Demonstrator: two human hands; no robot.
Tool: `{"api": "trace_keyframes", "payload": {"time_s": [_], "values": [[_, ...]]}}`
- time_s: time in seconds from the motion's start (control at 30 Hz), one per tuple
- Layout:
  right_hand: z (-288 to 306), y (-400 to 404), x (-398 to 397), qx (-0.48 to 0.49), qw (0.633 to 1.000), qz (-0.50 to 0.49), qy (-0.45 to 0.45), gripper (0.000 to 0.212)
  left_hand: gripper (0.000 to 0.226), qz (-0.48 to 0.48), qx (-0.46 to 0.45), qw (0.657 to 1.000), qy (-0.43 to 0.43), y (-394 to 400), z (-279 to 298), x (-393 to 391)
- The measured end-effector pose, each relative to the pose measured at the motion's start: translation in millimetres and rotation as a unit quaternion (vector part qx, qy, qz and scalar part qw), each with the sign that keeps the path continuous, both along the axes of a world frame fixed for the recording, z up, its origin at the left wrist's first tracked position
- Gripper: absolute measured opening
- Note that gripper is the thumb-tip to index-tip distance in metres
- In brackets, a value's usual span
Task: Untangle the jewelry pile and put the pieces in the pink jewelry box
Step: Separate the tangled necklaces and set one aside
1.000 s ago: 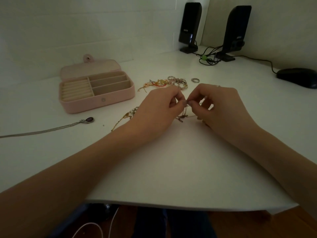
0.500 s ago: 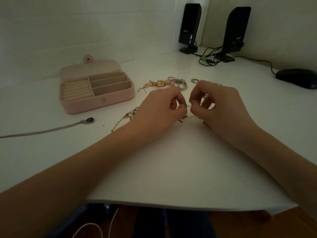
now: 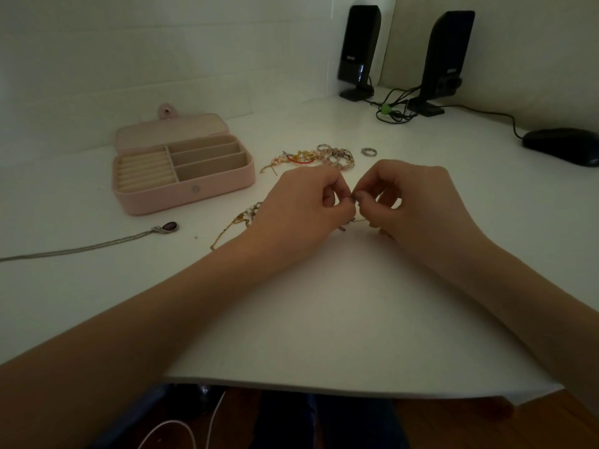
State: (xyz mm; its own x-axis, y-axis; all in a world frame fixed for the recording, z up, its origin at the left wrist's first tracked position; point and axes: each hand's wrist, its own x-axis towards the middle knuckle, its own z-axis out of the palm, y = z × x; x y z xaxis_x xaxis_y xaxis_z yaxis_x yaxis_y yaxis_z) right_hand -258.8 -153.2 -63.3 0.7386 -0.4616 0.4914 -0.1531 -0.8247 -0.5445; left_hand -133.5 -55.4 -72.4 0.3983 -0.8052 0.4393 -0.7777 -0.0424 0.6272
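My left hand (image 3: pixel 301 205) and my right hand (image 3: pixel 418 202) meet fingertip to fingertip at the middle of the white desk, both pinching a thin gold beaded chain (image 3: pixel 241 218). The chain trails out to the left from under my left hand and most of it is hidden. Beyond my hands lies the tangled jewelry pile (image 3: pixel 311 158) of beads, gold links and a red loop. The pink jewelry box (image 3: pixel 181 192) stands open at the left, its compartments bare. A silver ring (image 3: pixel 369 152) lies apart from the pile.
A silver necklace with a dark pendant (image 3: pixel 168 226) stretches off the left edge. Two black speakers (image 3: pixel 358 50) (image 3: pixel 445 56) with tangled cables stand at the back corner. A black mouse (image 3: pixel 562 145) sits at the right. The desk's front edge (image 3: pixel 324 385) is close to me.
My fingertips drew together again after parting slightly half a second ago. The pile, box and necklace have not moved.
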Motion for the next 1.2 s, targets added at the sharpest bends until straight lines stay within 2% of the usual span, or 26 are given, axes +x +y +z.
{"api": "trace_keyframes", "payload": {"time_s": [0.7, 0.9, 1.2], "values": [[-2.7, 1.5, 3.8, 0.010, 0.999, -0.013, 0.051, 0.003, 0.014, 0.023, 0.028, 0.999, -0.029, 0.5, 3.8, -1.9], [1.4, -3.5, -1.9, 0.065, 0.997, 0.001, 0.030, 0.005, 0.013, 0.040, -0.004, 0.998, 0.042, 1.3, 3.3, 3.1], [0.4, -1.1, -0.5, 0.011, 1.000, 0.013, 0.012, 0.013, 0.015, 0.031, -0.011, 0.998, 0.045, 1.2, 3.9, 1.7]]}}
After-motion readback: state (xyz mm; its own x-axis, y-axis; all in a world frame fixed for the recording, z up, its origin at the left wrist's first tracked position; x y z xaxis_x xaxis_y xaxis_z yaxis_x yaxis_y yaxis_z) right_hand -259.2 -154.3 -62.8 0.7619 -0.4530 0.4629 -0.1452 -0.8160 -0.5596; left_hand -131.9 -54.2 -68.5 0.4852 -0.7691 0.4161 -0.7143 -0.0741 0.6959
